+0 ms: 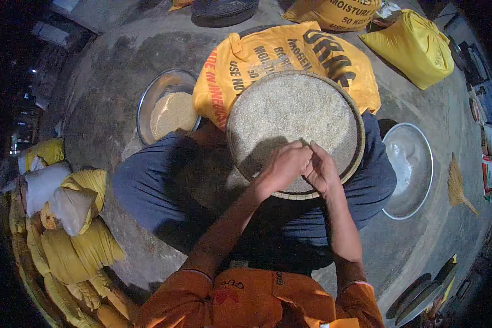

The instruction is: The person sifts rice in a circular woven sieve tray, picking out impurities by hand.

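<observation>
Round woven tray [359,143], full of rice [292,112]

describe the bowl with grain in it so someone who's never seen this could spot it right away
Find the round woven tray of rice on the person's lap. Left of it, beside the printed yellow sack, a steel bowl sits on the floor. Unlike the steel basin on the right, which shows no heap of grain, it holds a mound of pale grain.

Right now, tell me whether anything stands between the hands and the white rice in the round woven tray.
Nothing visible does. The left hand and right hand meet directly over the white rice at the near rim of the round woven tray. Whether the fingers hold grain is unclear.
</observation>
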### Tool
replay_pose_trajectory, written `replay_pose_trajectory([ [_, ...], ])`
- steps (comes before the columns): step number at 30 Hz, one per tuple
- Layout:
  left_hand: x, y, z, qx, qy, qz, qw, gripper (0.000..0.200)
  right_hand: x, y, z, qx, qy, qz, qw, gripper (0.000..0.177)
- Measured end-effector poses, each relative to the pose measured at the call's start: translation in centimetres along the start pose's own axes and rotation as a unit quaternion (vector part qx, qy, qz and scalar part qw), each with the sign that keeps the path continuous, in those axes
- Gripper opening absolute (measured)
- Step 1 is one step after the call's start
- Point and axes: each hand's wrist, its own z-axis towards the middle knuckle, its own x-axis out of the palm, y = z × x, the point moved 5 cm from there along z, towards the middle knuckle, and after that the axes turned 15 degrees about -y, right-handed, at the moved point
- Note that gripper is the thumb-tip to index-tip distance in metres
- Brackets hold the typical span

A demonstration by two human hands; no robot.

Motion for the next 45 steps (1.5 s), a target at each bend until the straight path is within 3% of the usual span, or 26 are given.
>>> replay_pose_trajectory([
  [2, -0.1, -1.0, 0.1, 0.07, -0.076, 0.098, 0.99, 0.014, -0.9, 0.3, -0.1, -0.03, -0.186, 0.043, 0.981, 0.021],
  [3, -0.3, -1.0, 0.1, 0.065, -0.067, 0.105, 0.99, 0.014, -1.3, 0.0, -0.3, -0.022, -0.186, 0.053, 0.981, 0.021],
  [5, -1.7, -0.3, 1.9, 0.075, -0.087, -0.024, 0.993, 0.01, -1.7, 0.9, 0.0, -0.029, -0.115, 0.022, 0.993, 0.021],
  [6, -2.0, 1.5, 2.9, 0.06, -0.14, -0.028, 0.988, 0.011, -2.4, 1.1, 0.1, -0.031, -0.117, 0.025, 0.992, 0.021],
  [7, -3.3, 2.8, 4.0, 0.005, -0.148, 0.003, 0.989, 0.013, -2.9, 1.3, 0.2, -0.047, -0.112, 0.008, 0.993, 0.023],
  [9, -5.3, 5.5, 6.8, 0.005, -0.246, 0.085, 0.965, 0.015, -2.9, 1.9, 0.2, -0.067, -0.107, -0.008, 0.992, 0.024],
  [11, -5.7, 8.0, 9.6, -0.016, -0.249, 0.116, 0.961, 0.018, -2.5, 2.1, -0.4, -0.07, -0.126, -0.01, 0.989, 0.024],
  [13, -6.3, 9.2, 11.4, -0.023, -0.345, 0.177, 0.921, 0.022, -2.3, 2.2, -0.5, -0.074, -0.147, -0.009, 0.986, 0.023],
  [17, -3.5, 10.3, 13.2, -0.043, -0.288, 0.234, 0.928, 0.028, -2.3, 2.2, -0.3, -0.068, -0.189, -0.007, 0.98, 0.023],
  [22, -1.4, 6.4, 7.6, 0.113, -0.206, 0.103, 0.967, 0.03, -1.5, 2.6, -0.8, -0.055, -0.185, 0.007, 0.981, 0.022],
  [25, -3.2, 5.6, 4.4, 0.072, -0.184, 0.03, 0.98, 0.022, -1.8, 2.5, -1.0, -0.062, -0.193, 0.003, 0.979, 0.021],
  [27, -4.4, 7.7, 3.8, 0.072, -0.186, -0.012, 0.98, 0.021, -2.2, 2.6, -0.9, -0.061, -0.176, 0.004, 0.982, 0.021],
  [30, -7.5, 9.0, 3.5, 0.19, -0.348, 0.094, 0.913, 0.022, -2.4, 2.9, -0.8, -0.074, -0.154, 0.013, 0.985, 0.02],
  [34, -8.1, 9.7, 4.2, 0.193, -0.382, 0.132, 0.894, 0.016, -2.6, 3.4, -1.4, -0.091, -0.165, 0.045, 0.981, 0.018],
  [36, -7.7, 9.1, 4.3, 0.208, -0.362, 0.073, 0.906, 0.003, -3.1, 3.7, -1.1, -0.103, -0.181, 0.042, 0.977, 0.018],
  [37, -7.6, 8.1, 4.0, 0.206, -0.361, 0.073, 0.907, 0.003, -3.2, 3.7, -1.1, -0.101, -0.183, 0.043, 0.977, 0.018],
  [39, -6.7, 7.6, 4.1, 0.059, -0.277, 0.015, 0.959, 0.004, -3.2, 3.8, -1.1, -0.105, -0.167, 0.018, 0.98, 0.019],
  [42, -6.1, 7.0, 4.4, 0.05, -0.267, 0.025, 0.962, 0.006, -3.2, 3.6, -0.7, -0.105, -0.135, 0.024, 0.985, 0.021],
  [45, -5.4, 6.8, 5.7, 0.024, -0.229, 0.074, 0.97, 0.006, -2.9, 3.6, -1.0, -0.098, -0.169, 0.031, 0.98, 0.021],
])
